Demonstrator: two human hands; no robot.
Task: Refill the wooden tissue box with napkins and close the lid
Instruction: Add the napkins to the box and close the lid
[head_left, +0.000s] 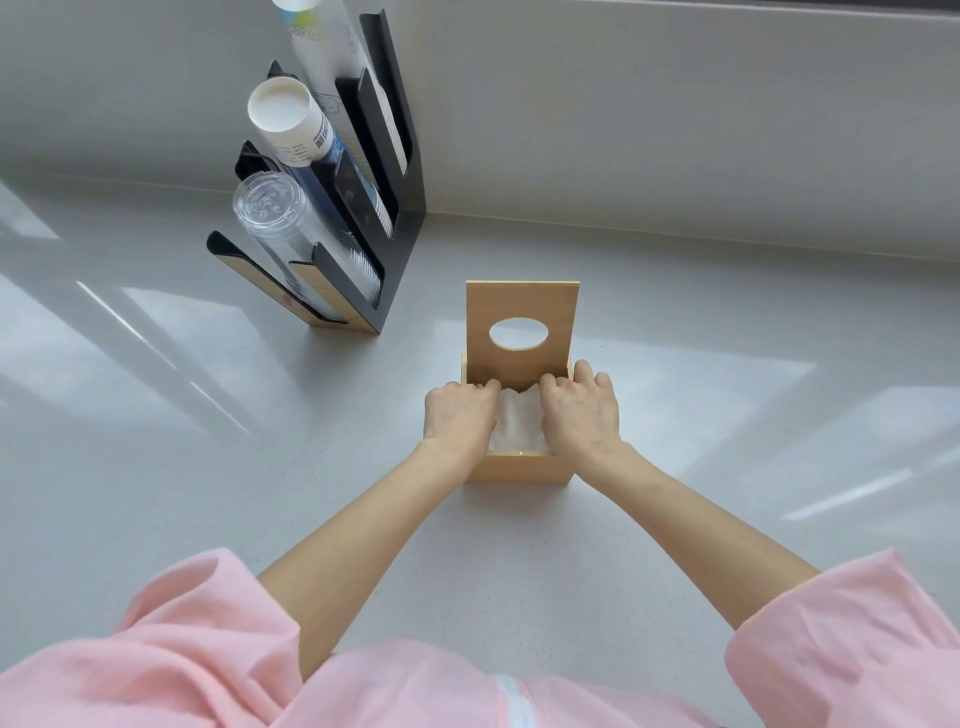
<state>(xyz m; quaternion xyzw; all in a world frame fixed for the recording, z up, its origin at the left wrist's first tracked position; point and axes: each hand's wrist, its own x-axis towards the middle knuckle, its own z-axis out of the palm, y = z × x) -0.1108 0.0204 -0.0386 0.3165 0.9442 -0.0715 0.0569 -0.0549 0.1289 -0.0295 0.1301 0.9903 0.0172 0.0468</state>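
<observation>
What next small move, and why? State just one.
Probably press the white napkins flat into the open wooden tissue box. Both hands, left and right, are on the stack inside, its far edge looks ruffled, and the hinged wooden lid with the oval hole stands upright, not yet closed.

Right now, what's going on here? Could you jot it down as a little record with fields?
surface: pale grey counter
box: wooden box, standing open on the counter
lid: lid raised upright at the far side, with an oval hole
contents: white napkins inside the box
left hand: left hand on the napkins, fingers curled into the box
right hand: right hand on the napkins, fingers curled into the box
nearby: black cup rack to the far left, holding stacked cups
lid closed: not yet
</observation>
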